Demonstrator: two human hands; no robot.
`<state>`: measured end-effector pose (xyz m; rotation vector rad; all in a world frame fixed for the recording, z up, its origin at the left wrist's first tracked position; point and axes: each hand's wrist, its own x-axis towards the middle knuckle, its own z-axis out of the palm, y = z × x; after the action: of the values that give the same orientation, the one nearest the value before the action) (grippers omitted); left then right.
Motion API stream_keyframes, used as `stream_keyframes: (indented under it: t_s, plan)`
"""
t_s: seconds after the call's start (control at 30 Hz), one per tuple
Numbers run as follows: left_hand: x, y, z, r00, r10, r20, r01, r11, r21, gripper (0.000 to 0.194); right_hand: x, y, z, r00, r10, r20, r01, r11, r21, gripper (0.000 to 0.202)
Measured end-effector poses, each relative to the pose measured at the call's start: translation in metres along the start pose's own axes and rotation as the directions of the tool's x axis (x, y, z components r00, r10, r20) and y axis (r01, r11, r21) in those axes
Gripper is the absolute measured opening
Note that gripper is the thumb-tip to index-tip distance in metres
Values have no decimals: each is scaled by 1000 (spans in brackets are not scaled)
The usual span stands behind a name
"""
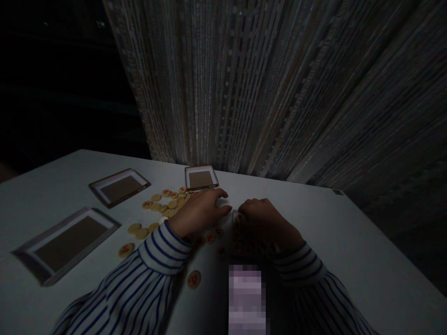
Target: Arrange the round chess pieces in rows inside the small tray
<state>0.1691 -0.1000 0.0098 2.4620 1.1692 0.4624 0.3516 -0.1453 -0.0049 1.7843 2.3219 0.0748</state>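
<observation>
Round wooden Chinese chess pieces (172,204), some with red characters, lie in a loose group on the white table. Over their right side is my left hand (200,211), thumb and forefinger apart, with nothing seen between them. My right hand (267,223) is closed, its fingers curled down at a clear tray (233,235) with several pieces in it. What its fingertips hold, if anything, is hidden. Between my forearms lies a single chess piece (194,279), and another chess piece (126,250) is left of my left sleeve.
Three shallow box parts with brown bases stand on the table (314,242): a large box part (71,242) at left, a brown-edged box part (120,187) behind it, and a smaller box part (201,177) near the back edge. A bead curtain (223,93) hangs behind. The light is dim.
</observation>
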Motion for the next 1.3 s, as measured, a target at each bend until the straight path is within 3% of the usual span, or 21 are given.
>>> stream_keyframes:
  t_s: [1.3]
  plan:
    - [-1, 3, -3, 999, 5, 35, -6, 999, 42, 39, 1, -5, -3, 997, 72, 22, -71, 997, -22, 27]
